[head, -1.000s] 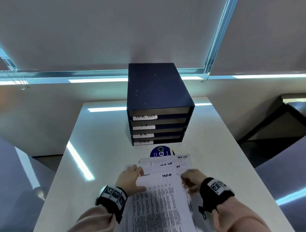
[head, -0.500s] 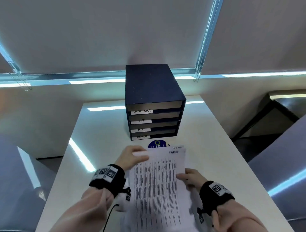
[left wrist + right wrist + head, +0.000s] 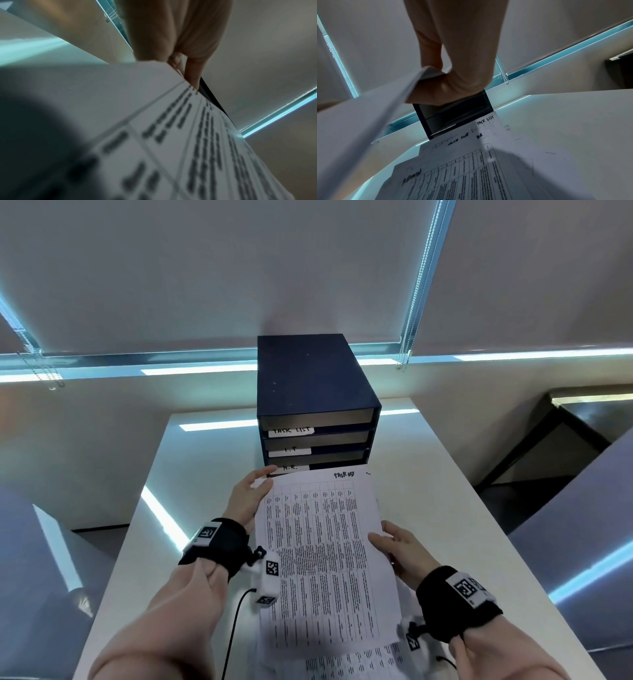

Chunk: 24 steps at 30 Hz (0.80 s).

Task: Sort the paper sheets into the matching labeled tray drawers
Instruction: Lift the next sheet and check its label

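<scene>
1. The person holds one printed sheet (image 3: 322, 556) up off the white table (image 3: 428, 508), a hand on each long edge.
2. The left hand (image 3: 245, 499) is at the sheet's 10 o'clock corner, fingers stretched along the edge; the left wrist view shows fingertips (image 3: 193, 75) closed on that corner, so it grips the sheet.
3. The right hand (image 3: 399, 549) is at the sheet's 3 o'clock edge. In the right wrist view the thumb (image 3: 433, 44) and fingers pinch the paper's edge (image 3: 429, 73).
4. The sheet has a table of small print and the handwritten heading "TASK LIST" at its top.
5. At 12 o'clock from the sheet stands a dark blue drawer unit (image 3: 308, 378), near the table's far edge. Its labels read "TASK LIST", "I.T" and "H.R."; the lowest drawer is hidden behind the sheet.
6. The sheet's top edge reaches in front of the unit's lower drawers; whether it touches them I cannot tell.
7. More sheets (image 3: 467, 169) lie on the table under the raised one, marked "ADMIN", "HR" and "TASK LIST".
</scene>
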Each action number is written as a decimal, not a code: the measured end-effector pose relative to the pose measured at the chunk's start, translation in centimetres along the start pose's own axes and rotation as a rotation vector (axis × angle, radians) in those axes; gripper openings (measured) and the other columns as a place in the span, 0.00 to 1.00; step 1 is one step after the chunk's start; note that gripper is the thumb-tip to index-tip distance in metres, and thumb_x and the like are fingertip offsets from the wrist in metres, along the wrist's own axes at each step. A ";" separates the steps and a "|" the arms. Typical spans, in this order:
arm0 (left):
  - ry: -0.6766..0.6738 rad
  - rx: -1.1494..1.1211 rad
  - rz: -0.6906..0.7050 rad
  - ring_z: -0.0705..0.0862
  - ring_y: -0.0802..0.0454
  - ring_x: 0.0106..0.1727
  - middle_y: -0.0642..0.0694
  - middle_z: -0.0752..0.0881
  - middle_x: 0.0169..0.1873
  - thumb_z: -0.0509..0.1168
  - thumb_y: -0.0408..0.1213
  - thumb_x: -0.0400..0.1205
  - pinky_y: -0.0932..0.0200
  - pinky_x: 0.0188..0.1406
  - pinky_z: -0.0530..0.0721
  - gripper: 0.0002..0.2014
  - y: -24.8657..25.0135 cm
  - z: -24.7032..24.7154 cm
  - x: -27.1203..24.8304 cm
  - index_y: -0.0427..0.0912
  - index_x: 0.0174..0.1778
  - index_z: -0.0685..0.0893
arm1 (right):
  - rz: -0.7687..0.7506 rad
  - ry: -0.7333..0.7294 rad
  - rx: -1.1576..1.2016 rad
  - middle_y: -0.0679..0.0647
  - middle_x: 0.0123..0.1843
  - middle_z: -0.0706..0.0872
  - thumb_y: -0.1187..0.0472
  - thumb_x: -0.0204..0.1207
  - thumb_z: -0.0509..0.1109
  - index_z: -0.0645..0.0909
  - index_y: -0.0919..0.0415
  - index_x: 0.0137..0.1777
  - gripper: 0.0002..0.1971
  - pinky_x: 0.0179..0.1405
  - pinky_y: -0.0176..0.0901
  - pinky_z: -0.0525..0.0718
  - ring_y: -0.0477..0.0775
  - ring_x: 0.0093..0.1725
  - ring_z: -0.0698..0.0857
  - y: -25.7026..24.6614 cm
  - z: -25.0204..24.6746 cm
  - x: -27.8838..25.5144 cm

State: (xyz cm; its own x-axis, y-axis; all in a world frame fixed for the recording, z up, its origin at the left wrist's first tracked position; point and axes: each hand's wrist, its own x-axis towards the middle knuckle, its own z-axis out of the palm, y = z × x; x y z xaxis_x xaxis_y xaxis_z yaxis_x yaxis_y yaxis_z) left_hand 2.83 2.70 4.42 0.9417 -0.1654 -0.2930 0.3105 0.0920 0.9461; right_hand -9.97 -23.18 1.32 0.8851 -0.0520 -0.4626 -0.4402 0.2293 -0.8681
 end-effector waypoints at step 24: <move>-0.088 -0.190 -0.243 0.84 0.41 0.52 0.37 0.87 0.56 0.67 0.42 0.80 0.53 0.51 0.85 0.26 0.9 3.8 2.1 0.32 0.71 0.76 | 0.014 0.064 -0.136 0.68 0.64 0.84 0.75 0.81 0.58 0.71 0.70 0.70 0.18 0.67 0.64 0.79 0.69 0.62 0.84 -13.0 -1.3 9.1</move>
State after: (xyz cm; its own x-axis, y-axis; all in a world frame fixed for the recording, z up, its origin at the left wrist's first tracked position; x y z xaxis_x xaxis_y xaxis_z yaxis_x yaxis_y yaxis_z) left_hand 4.55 -1.31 5.19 0.8248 -0.2889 -0.4861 0.5514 0.2200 0.8047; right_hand 3.67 -27.90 8.17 0.8692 -0.1124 -0.4815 -0.4726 0.0970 -0.8759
